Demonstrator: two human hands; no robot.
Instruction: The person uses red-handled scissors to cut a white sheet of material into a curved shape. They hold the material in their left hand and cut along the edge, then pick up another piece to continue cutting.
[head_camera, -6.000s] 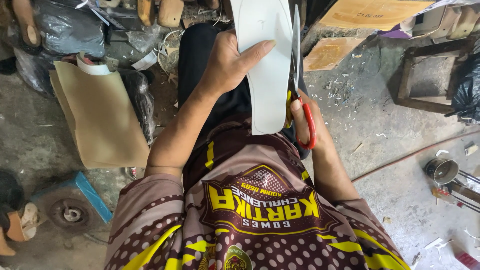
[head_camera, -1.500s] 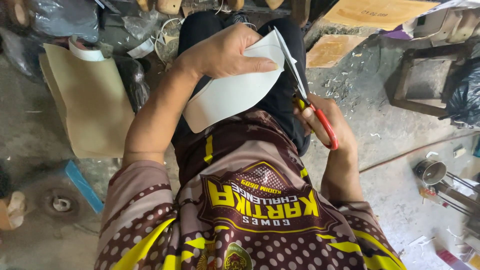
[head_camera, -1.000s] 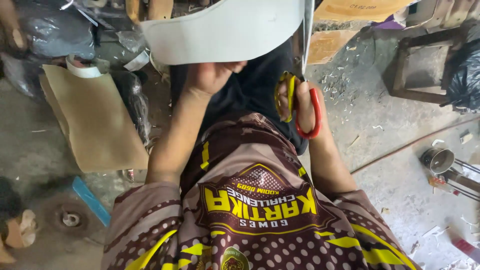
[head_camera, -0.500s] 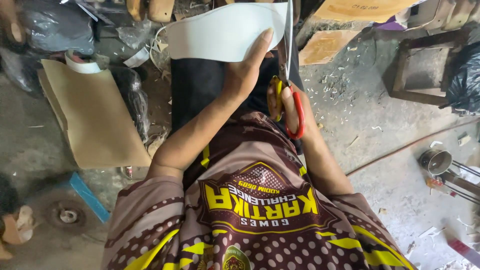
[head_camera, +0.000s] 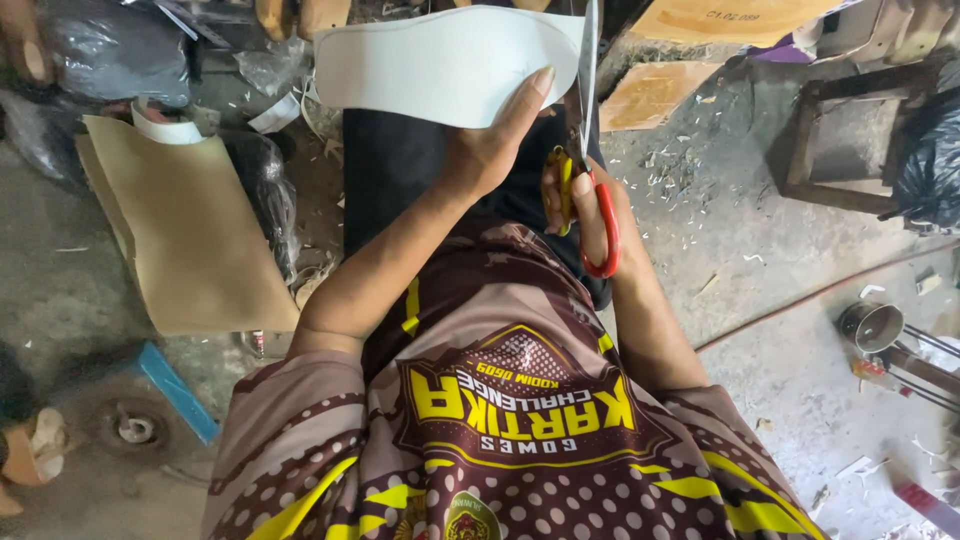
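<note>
The left hand (head_camera: 490, 150) is pinching the white sole-shaped sheet (head_camera: 440, 65) up over the lap. The right hand (head_camera: 590, 205) is gripping red scissors (head_camera: 590, 150), fingers in the loops. Cutting slowly along the edge is best.

The white sole-shaped sheet (head_camera: 440, 65) looks smooth and matt, like thin foam or card. The scissors (head_camera: 588, 160) show shiny metal blades and glossy red-and-yellow plastic handles. The grey concrete floor (head_camera: 800, 360) is rough.
</note>
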